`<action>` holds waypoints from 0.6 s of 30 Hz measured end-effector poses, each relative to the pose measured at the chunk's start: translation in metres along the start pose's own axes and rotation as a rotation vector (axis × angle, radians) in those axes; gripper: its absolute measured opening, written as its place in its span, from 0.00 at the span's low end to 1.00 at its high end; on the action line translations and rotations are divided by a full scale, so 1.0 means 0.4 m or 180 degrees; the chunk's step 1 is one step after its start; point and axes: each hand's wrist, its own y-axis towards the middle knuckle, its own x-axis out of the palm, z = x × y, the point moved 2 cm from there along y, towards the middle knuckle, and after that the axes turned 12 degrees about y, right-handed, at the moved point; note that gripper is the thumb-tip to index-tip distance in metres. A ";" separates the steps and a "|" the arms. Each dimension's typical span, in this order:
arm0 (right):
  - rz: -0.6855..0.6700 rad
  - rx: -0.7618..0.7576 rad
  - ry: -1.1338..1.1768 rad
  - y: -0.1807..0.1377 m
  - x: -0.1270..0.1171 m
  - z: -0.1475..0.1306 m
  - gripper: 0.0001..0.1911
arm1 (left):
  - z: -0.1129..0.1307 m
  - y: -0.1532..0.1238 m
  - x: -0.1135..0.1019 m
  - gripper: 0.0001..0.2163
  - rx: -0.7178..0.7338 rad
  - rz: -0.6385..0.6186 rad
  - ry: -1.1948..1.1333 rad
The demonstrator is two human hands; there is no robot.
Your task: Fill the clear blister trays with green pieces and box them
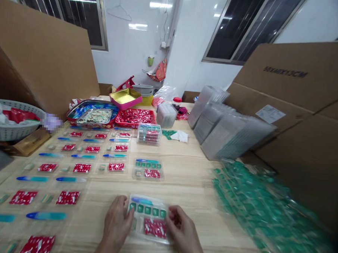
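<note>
A clear plastic blister tray [142, 233] lies on the table in front of me. In it are a blue pen-shaped tool [142, 201], a row of green square pieces [147, 210] and a red packet with white marks [155, 228]. My left hand [117, 225] grips the tray's left edge, its thumb over the rim. At the right edge my right hand [182, 229] holds the tray with curled fingers, partly hiding that corner. Just beyond lies a similar filled tray [148, 169]. A stack of filled trays [149, 134] stands farther back.
To the left, rows of trays hold blue tools and red packets [82, 168]. A red bin of packets [135, 117] and a tin of blue tools [92, 112] stand behind. Blurred green strips [266, 209] and stacked clear trays [227, 129] are at right, beside cardboard [307, 91].
</note>
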 end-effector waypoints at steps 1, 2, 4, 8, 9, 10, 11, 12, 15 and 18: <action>-0.0021 -0.0062 -0.0270 -0.002 0.000 0.006 0.11 | -0.004 -0.002 0.009 0.13 -0.0035 -0.0078 0.0053; -0.0058 -0.0097 -0.0474 -0.005 -0.001 0.013 0.13 | -0.009 -0.005 0.017 0.13 -0.0048 -0.0165 0.0098; -0.0176 -0.0119 -0.0636 -0.012 -0.001 0.027 0.15 | -0.018 -0.012 0.032 0.13 -0.0025 -0.0291 0.0103; -0.0382 -0.0119 -0.0287 -0.005 -0.002 0.023 0.20 | -0.017 -0.006 0.038 0.13 0.0253 -0.0264 -0.0318; -0.0340 -0.0157 -0.0213 0.008 -0.004 0.008 0.21 | -0.007 0.006 0.031 0.14 0.0315 -0.0183 -0.0445; -0.0269 -0.0229 -0.0180 0.027 -0.008 -0.012 0.21 | 0.008 0.024 0.020 0.14 0.0348 -0.0070 -0.0541; -0.0188 -0.0331 -0.0198 0.053 -0.011 -0.036 0.21 | 0.028 0.049 0.006 0.15 0.0358 0.0073 -0.0575; -0.0097 -0.0453 -0.0271 0.086 -0.015 -0.063 0.20 | 0.050 0.080 -0.009 0.15 0.0367 0.0209 -0.0522; 0.0060 -0.0746 -0.0698 0.211 -0.010 -0.129 0.19 | 0.116 0.197 -0.043 0.16 0.0411 0.0359 0.0184; 0.0227 -0.0761 -0.1031 0.319 0.018 -0.154 0.15 | 0.156 0.291 -0.048 0.16 0.0469 0.0206 0.0714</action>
